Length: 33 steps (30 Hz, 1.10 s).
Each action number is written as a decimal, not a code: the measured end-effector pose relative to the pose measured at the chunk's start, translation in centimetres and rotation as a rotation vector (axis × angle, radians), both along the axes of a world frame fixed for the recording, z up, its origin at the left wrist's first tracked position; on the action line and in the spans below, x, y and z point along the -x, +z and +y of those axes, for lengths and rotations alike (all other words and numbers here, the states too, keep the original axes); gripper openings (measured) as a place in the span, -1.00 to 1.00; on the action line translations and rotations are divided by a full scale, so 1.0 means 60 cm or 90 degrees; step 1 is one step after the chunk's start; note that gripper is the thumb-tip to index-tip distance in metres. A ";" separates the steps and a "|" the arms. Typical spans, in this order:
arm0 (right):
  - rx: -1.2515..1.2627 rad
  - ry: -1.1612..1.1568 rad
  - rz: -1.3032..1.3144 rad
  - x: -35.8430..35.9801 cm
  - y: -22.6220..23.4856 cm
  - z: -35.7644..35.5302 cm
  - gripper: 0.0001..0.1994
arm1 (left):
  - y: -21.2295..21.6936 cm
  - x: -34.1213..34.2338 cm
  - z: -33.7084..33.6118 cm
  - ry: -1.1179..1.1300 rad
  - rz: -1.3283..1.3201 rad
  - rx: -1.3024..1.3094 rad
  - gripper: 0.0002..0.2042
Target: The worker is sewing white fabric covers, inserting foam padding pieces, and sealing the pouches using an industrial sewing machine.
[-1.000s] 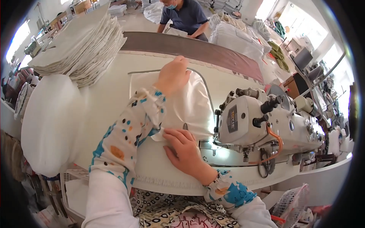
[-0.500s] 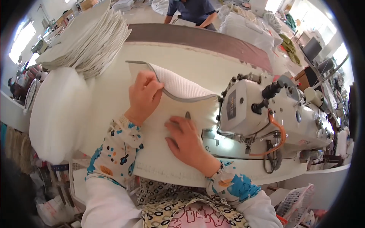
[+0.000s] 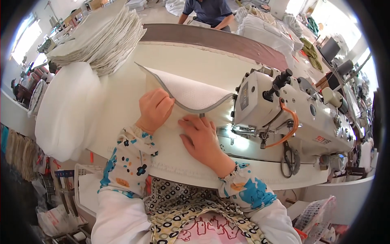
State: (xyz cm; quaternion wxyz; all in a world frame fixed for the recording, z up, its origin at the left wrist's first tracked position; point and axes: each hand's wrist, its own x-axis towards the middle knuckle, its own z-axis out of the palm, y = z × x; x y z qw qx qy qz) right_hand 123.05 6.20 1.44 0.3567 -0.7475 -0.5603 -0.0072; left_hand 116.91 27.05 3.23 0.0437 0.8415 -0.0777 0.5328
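Note:
A white textured fabric piece (image 3: pixel 195 89) with a grey bound edge lies curled on the pale sewing table, its right end at the head of the sewing machine (image 3: pixel 266 101). My left hand (image 3: pixel 156 107) is closed, pinching the grey edge at the fabric's near left side. My right hand (image 3: pixel 203 140) rests on the tabletop just below the fabric, fingers spread and thumb apart. A short grey strip shows at its fingertips; whether they touch it I cannot tell. The lit needle area of the machine is right of this hand.
Stacked off-white fabric pieces (image 3: pixel 101 40) stand at the far left, beside a pile of white fluffy sheets (image 3: pixel 67 114). Scissors (image 3: pixel 287 159) hang by the machine's front. A person in a dark shirt (image 3: pixel 207 14) sits beyond the table's brown far edge (image 3: pixel 215 42).
My left hand has drawn slightly down along the grey edge, and the fabric's near edge has swung into a deeper curve. The right hand has stayed nearly in place, and the view has shifted a little.

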 end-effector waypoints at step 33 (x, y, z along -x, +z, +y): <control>-0.062 -0.012 -0.030 -0.006 -0.023 -0.011 -0.67 | 0.278 0.446 0.132 0.722 0.477 0.145 -0.80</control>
